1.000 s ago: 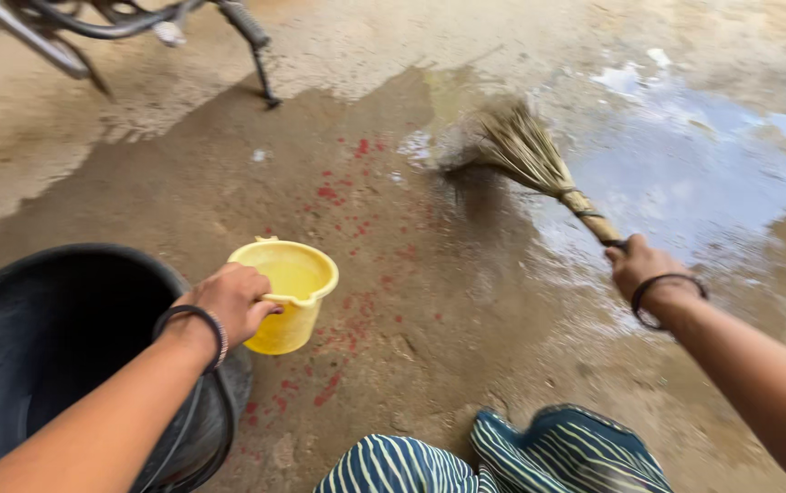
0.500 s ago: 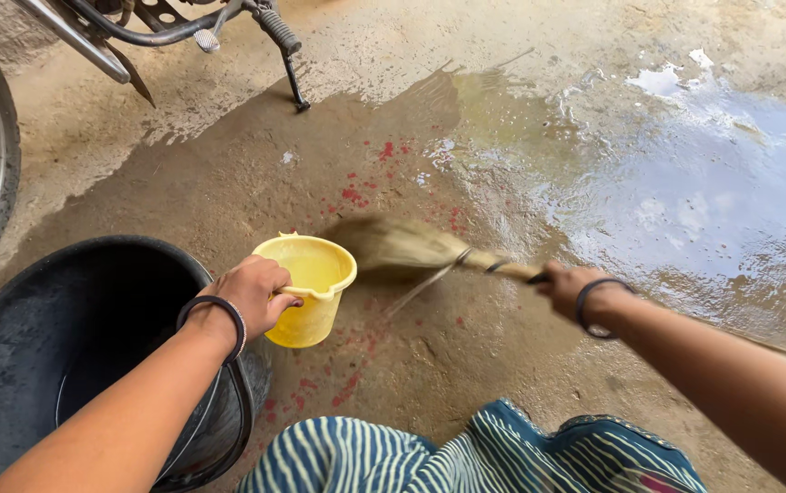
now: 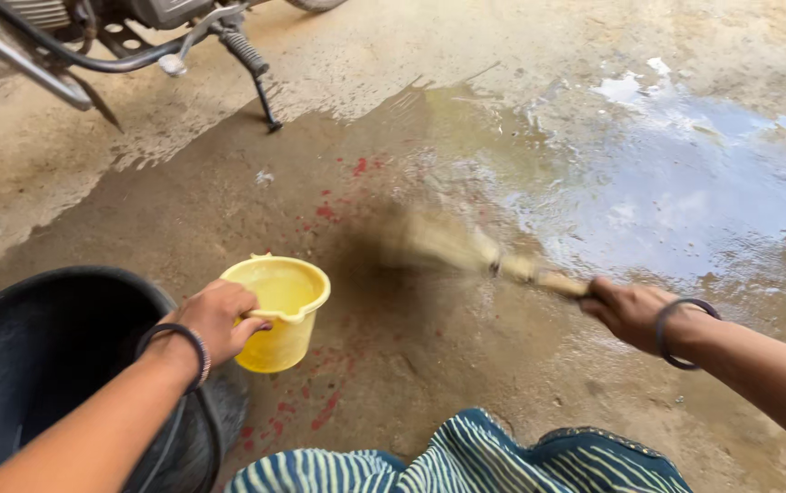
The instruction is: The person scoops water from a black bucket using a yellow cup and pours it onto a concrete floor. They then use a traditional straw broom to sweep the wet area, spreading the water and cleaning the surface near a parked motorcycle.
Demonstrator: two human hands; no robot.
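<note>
left hand [image 3: 220, 315] clamped on yellow mug [image 3: 279, 310] handle; right hand [image 3: 630, 310] clamped on broom [image 3: 466, 251]. best with low strokes across wet floor [image 3: 649, 183].

One yellow mug [image 3: 276, 310], one broom [image 3: 452, 246], one black tub [image 3: 55, 347], one motorcycle [image 3: 92, 36].

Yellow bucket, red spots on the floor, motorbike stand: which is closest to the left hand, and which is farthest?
1. Yellow bucket: the left hand grips its rim.
2. Red spots: on the wet floor beyond the bucket.
3. Motorbike stand: farthest, near the top left.
</note>
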